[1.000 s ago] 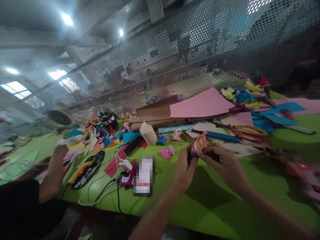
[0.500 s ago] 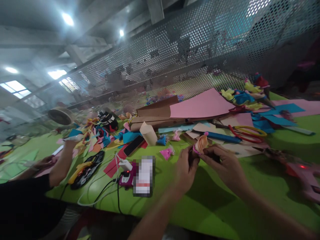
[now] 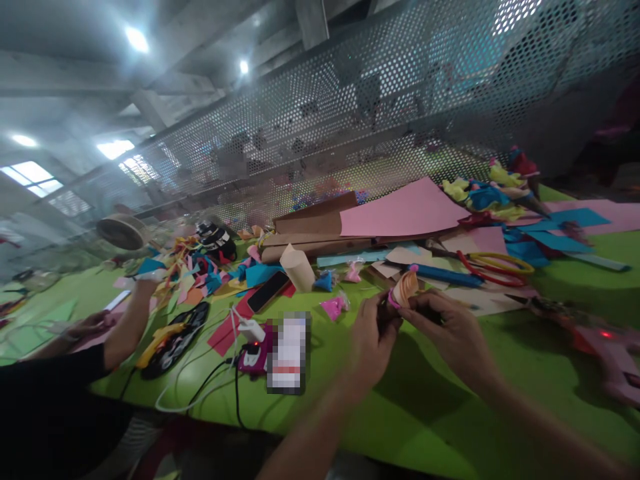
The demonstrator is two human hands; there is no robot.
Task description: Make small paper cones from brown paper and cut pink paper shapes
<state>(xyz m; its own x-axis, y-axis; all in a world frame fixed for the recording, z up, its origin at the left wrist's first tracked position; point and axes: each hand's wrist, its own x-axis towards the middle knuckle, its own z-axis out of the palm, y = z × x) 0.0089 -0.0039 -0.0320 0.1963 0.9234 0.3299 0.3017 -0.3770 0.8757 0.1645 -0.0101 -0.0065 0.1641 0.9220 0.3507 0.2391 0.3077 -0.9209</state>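
Between my two hands is a small striped cone point(image 3: 406, 291), orange and cream with a pink ball at its tip and a pink-purple band round its lower edge. My left hand point(image 3: 373, 337) is closed round its base from the left. From the right, the thumb and fingertips of my right hand point(image 3: 447, 327) pinch the band. The cone's underside is hidden by my fingers. Just left of my hands lie a small bright pink packet point(image 3: 334, 306), a blue one point(image 3: 325, 281) and a light pink piece point(image 3: 353, 271).
A pink glue gun point(image 3: 597, 343) with a red light lies at right on the green table point(image 3: 415, 430). Scissors point(image 3: 495, 265), a blue cutter point(image 3: 443, 274) and paper sheets lie behind. Phones and a purple power strip point(image 3: 255, 357) are left; a co-worker's arm point(image 3: 133, 317) reaches in.
The cone has shifted very slightly right and turned a little in my fingers. Both my hands keep their hold. The co-worker's arm at left has moved a little to the right.
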